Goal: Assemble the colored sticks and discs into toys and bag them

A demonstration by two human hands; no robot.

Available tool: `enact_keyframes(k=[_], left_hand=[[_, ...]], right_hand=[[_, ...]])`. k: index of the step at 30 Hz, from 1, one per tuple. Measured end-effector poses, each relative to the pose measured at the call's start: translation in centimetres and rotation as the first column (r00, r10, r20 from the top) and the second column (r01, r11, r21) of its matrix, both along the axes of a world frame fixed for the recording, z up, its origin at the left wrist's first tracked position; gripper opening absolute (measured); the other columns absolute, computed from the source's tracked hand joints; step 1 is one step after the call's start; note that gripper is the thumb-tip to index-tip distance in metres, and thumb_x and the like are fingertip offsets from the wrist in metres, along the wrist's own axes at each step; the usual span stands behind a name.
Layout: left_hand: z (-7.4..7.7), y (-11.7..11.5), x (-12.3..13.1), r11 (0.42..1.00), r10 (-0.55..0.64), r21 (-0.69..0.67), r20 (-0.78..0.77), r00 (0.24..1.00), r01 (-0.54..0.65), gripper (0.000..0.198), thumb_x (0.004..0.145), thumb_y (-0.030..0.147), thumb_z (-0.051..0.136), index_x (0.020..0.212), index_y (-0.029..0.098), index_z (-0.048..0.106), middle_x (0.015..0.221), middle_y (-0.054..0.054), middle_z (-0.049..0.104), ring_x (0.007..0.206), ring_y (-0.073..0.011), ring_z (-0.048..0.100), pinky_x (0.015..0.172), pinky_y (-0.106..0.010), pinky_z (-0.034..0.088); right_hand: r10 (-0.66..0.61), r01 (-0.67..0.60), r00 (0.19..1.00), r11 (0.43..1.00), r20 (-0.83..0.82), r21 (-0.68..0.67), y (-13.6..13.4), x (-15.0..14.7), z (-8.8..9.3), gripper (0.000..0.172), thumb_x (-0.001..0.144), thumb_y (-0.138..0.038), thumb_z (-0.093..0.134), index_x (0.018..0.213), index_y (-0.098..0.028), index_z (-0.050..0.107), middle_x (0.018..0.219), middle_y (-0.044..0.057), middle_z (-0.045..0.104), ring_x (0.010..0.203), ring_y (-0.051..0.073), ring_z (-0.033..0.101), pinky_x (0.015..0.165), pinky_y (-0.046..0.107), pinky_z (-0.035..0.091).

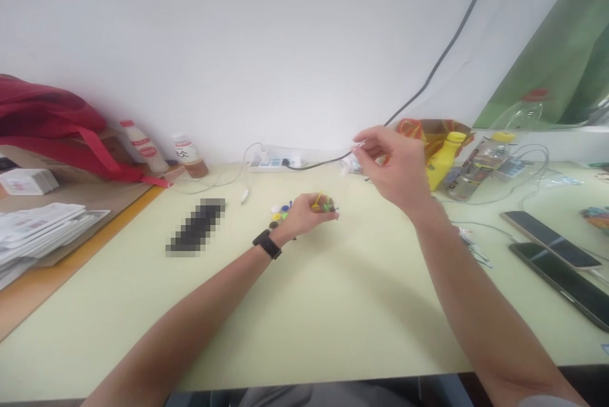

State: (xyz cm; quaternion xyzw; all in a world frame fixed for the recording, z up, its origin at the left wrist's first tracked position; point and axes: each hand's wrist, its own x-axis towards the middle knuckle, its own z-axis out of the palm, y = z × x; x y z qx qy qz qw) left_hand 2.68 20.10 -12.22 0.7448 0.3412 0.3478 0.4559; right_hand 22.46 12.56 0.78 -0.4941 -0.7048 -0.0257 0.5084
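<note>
Tabletop [285, 337]: coloured pieces [327, 206] within left grip [306, 214]

Centre of the table [352, 343], and the left hand [304, 213] is right there, a bunch of small parts [325, 205] in its fingers, loose discs [276, 217] lying just to its left! Behind them, the power strip [273, 162] sits along the foot of the wall [228, 52]. Over to the right, the right hand [394, 169] is up above the table, in front of a bag [413, 126]; two bottles, a near-side one [442, 163] and a farther-right one [476, 169], stand by it, and two phones [554, 239] lie before them, side by side. Far left: papers [40, 232] in front, a small box [26, 182] behind, a backpack [47, 106] over a carton [40, 160] farther back, two more bottles [145, 150] to its right.
</note>
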Motion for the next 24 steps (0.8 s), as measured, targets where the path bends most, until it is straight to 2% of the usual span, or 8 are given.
enact_keyframes(k=[5,9,13,17,20,22,24], left_hand=[[0.5,-0.5,0.2,0.999,-0.039,-0.036,0.024,0.999,0.040,0.036,0.072,0.041,0.087,0.093,0.016,0.074,0.091,-0.006,0.073,0.081,-0.0191,0.068,0.076,-0.031,0.051],[0.6,-0.8,0.3,0.998,-0.062,-0.022,-0.007,0.998,0.062,0.037,0.073,0.041,0.087,0.097,0.016,0.073,0.089,-0.004,0.071,0.080,-0.0175,0.064,0.073,-0.030,0.048],[0.9,-0.9,0.3,0.997,-0.081,-0.021,-0.032,0.996,0.081,0.034,0.075,0.043,0.085,0.093,0.016,0.073,0.088,-0.003,0.071,0.079,-0.0181,0.064,0.070,-0.030,0.046],[1.4,-1.3,0.2,0.985,-0.141,-0.084,0.084,0.987,0.148,0.035,0.080,0.048,0.081,0.083,0.015,0.071,0.085,-0.006,0.070,0.076,-0.0176,0.064,0.068,-0.030,0.047],[1.2,-2.0,0.2,0.959,-0.181,-0.197,0.129,0.975,0.204,0.039,0.078,0.049,0.083,0.091,0.014,0.074,0.081,-0.007,0.072,0.072,-0.0175,0.066,0.068,-0.030,0.050],[1.0,-2.7,0.2,0.950,-0.169,-0.241,0.133,0.977,0.197,0.042,0.078,0.048,0.084,0.102,0.014,0.076,0.091,-0.009,0.075,0.080,-0.0206,0.071,0.074,-0.032,0.054],[0.9,-3.5,0.1,0.947,-0.163,-0.259,0.129,0.978,0.192,0.043,0.082,0.047,0.081,0.111,0.016,0.076,0.104,-0.012,0.076,0.094,-0.0238,0.072,0.083,-0.034,0.056]], right_hand=[[0.011,0.032,0.964,0.987,0.267,-0.156,1.5,0.1,-1.5,0.017,0.094,-0.021,0.055,0.105,-0.021,0.068,0.088,0.004,0.072,0.076,0.019,0.063,0.070,0.030,0.043],[-0.004,0.077,0.921,0.982,0.390,-0.171,2.3,0.2,-2.4,0.008,0.091,-0.024,0.061,0.093,-0.020,0.067,0.083,0.003,0.068,0.072,0.018,0.056,0.064,0.030,0.033],[-0.018,0.081,0.935,0.983,0.354,-0.163,2.4,0.6,-2.5,0.011,0.092,-0.029,0.062,0.087,-0.020,0.067,0.081,0.003,0.066,0.069,0.017,0.053,0.065,0.030,0.033],[0.030,0.007,0.961,0.991,0.274,-0.134,2.2,1.0,-1.9,0.014,0.094,-0.030,0.062,0.087,-0.020,0.069,0.085,0.003,0.068,0.073,0.017,0.057,0.069,0.030,0.038],[0.068,-0.053,0.983,0.994,0.168,-0.092,1.8,1.4,-1.1,0.020,0.098,-0.035,0.059,0.090,-0.019,0.070,0.086,0.004,0.069,0.075,0.017,0.059,0.069,0.030,0.041],[0.092,-0.084,0.992,0.991,0.080,-0.103,1.4,1.9,-1.0,0.026,0.101,-0.039,0.057,0.094,-0.019,0.071,0.087,0.004,0.070,0.077,0.017,0.061,0.068,0.029,0.043],[0.111,-0.109,0.994,0.981,0.003,-0.162,0.7,2.3,-1.8,0.031,0.102,-0.045,0.054,0.098,-0.019,0.071,0.093,0.006,0.072,0.083,0.018,0.063,0.068,0.029,0.045]])
